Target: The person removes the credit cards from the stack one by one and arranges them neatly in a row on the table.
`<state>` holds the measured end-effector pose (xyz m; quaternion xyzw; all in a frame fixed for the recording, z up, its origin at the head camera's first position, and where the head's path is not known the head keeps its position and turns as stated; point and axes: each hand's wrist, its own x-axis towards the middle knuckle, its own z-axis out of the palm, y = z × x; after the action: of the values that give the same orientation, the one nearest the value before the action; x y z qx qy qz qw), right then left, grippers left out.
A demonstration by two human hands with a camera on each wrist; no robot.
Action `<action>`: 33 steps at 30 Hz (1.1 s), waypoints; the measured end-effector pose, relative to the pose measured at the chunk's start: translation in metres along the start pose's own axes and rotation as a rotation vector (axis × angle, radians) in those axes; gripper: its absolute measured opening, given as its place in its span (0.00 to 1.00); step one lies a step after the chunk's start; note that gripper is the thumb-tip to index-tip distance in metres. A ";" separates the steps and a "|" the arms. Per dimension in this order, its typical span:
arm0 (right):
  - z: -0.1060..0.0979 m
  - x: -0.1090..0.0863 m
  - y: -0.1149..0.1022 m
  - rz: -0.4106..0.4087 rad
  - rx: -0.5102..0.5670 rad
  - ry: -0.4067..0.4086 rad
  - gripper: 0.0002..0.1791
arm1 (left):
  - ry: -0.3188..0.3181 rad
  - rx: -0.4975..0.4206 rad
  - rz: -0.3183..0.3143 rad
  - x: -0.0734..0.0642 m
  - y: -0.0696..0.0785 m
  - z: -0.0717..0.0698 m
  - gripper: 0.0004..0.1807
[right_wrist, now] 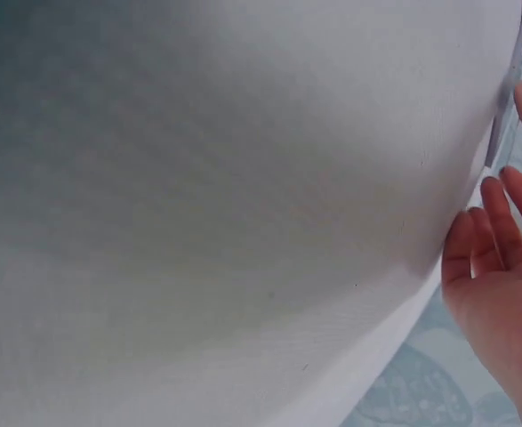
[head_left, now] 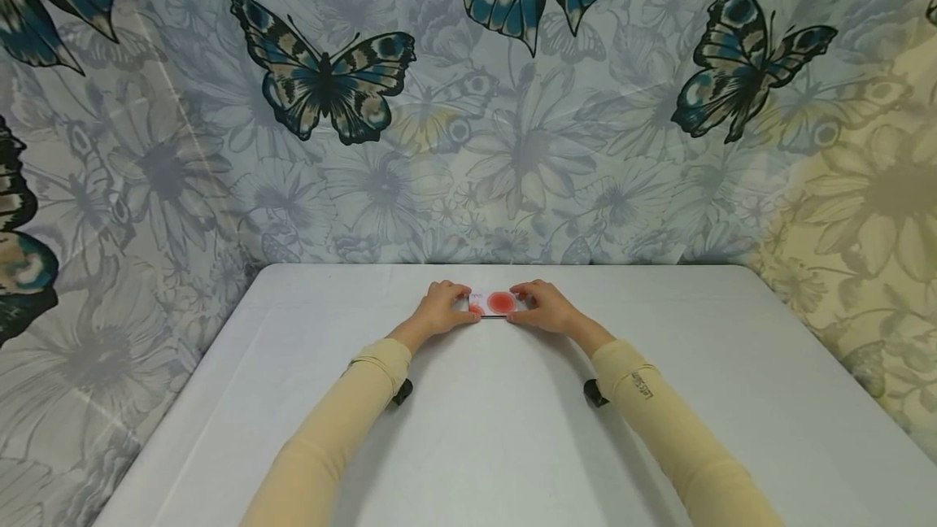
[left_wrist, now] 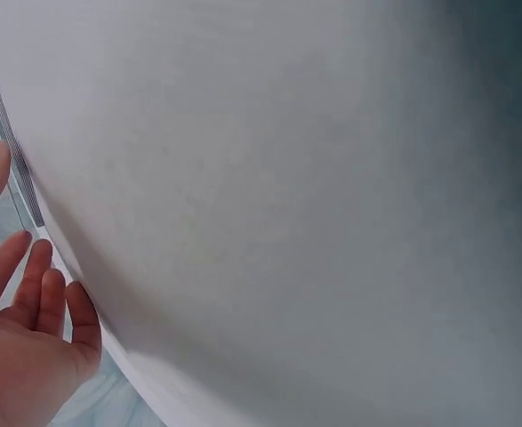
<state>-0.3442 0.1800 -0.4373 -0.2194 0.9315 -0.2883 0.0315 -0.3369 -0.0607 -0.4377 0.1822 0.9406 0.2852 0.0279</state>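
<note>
A small flat white box (head_left: 501, 302) with a large red circle printed on its face lies far out over the table. My left hand (head_left: 442, 309) pinches its left end, thumb on the near side and fingers on the far side. Mirroring it, my right hand (head_left: 543, 307) pinches the right end. In the left wrist view the box's edge (left_wrist: 20, 173) looks dark and finely striped, between thumb and fingertips; the palm of the left hand (left_wrist: 38, 351) faces up. The right wrist view catches only a sliver of the box (right_wrist: 503, 124) beside the right hand (right_wrist: 496, 276).
A white-covered table (head_left: 505, 429) spreads beneath both arms. Its far edge meets a hanging cloth (head_left: 527, 210) printed with flowers and butterflies, which also lines the left and right sides. Dark wrist-worn devices (head_left: 596, 393) sit under the pale yellow sleeves (head_left: 681, 437).
</note>
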 end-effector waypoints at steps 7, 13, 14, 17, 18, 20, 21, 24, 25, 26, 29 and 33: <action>-0.003 -0.008 -0.003 -0.066 0.011 0.038 0.29 | 0.030 -0.059 0.051 -0.003 0.001 -0.003 0.30; -0.002 -0.012 -0.004 -0.074 0.074 0.067 0.29 | 0.080 -0.118 0.091 -0.007 0.002 -0.001 0.30; -0.002 -0.013 -0.005 -0.069 0.090 0.070 0.29 | 0.086 -0.129 0.093 -0.008 0.002 -0.001 0.30; 0.000 -0.016 -0.007 -0.036 0.138 0.079 0.31 | 0.105 -0.156 0.095 -0.010 0.001 0.001 0.30; 0.000 -0.018 -0.008 -0.031 0.148 0.081 0.31 | 0.109 -0.161 0.094 -0.011 0.001 0.001 0.30; 0.001 -0.019 -0.010 -0.033 0.157 0.090 0.32 | 0.119 -0.173 0.092 -0.014 0.000 0.002 0.30; 0.002 -0.020 -0.011 -0.035 0.159 0.096 0.32 | 0.124 -0.176 0.092 -0.015 -0.001 0.002 0.30; 0.003 -0.023 -0.014 -0.065 0.165 0.114 0.32 | 0.140 -0.185 0.103 -0.020 -0.002 0.001 0.30; 0.004 -0.024 -0.015 -0.077 0.167 0.119 0.31 | 0.145 -0.185 0.111 -0.022 -0.002 0.001 0.30; 0.004 -0.025 -0.016 -0.089 0.173 0.122 0.31 | 0.151 -0.187 0.117 -0.024 -0.002 0.000 0.30; 0.007 -0.028 -0.018 -0.121 0.189 0.124 0.30 | 0.160 -0.190 0.127 -0.030 -0.004 -0.001 0.30; 0.010 -0.034 -0.022 -0.145 0.200 0.111 0.30 | 0.164 -0.180 0.123 -0.040 -0.005 -0.004 0.30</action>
<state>-0.3033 0.1726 -0.4358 -0.2655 0.8802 -0.3929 -0.0195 -0.3018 -0.0807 -0.4391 0.2123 0.8974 0.3835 -0.0505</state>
